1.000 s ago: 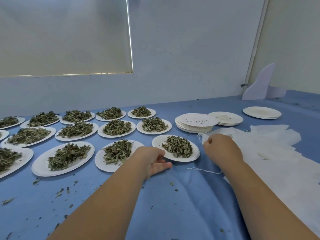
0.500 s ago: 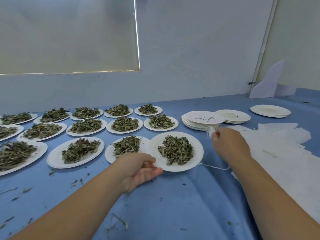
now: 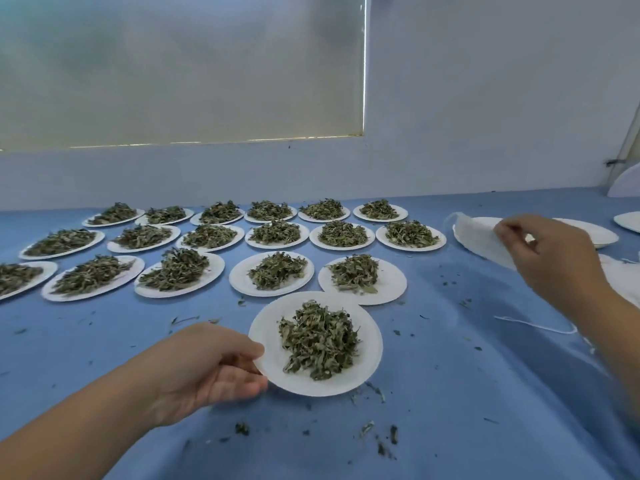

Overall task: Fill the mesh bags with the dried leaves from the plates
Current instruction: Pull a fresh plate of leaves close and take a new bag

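Surface: blue cloth, no writing seen
Left hand: grips plate of leaves
Right hand: pinches white bag

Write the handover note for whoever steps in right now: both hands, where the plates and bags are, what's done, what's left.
Left hand: pinching the near-left rim of the front plate, which carries a full heap of dried leaves.
Right hand: holding a white mesh bag up off the table; whether it is open cannot be told.
Elsewhere: many leaf-filled plates in rows behind on the blue cloth; more white bags at far right.
Done: plate pulled out, bag picked up.
Left: open the bag, tip in the leaves, repeat for the other plates.
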A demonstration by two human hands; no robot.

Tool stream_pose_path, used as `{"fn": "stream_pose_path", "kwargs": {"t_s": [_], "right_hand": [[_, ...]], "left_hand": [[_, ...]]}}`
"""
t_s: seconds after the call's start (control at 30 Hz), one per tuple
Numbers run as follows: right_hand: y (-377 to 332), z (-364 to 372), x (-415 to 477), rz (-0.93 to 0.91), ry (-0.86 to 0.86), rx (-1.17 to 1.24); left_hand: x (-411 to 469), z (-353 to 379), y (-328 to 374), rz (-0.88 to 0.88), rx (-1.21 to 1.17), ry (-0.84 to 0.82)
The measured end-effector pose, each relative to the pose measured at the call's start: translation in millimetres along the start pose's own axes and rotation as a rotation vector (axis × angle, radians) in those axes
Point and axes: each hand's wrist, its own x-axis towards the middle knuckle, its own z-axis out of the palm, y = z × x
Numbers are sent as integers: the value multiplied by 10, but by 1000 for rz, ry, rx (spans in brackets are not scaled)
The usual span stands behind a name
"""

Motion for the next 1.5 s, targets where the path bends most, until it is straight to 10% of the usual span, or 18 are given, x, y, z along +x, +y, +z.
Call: {"fn": "stream_pose_path", "kwargs": {"t_s": [0.5, 1.1, 1.33, 1.5], "right_hand": [[-1642, 17, 157, -19, 43, 728], [-2409, 1070, -388, -72, -592, 737], [-2370, 1094, -457, -2, -571, 796], [-2396, 1094, -497, 51, -532, 825]], "left_hand": [[-109, -314, -41, 20, 364, 59], [206, -808, 567, 637, 734, 661], [103, -479, 679, 763, 1079, 118], [198, -435, 516, 831, 1147, 132]]}}
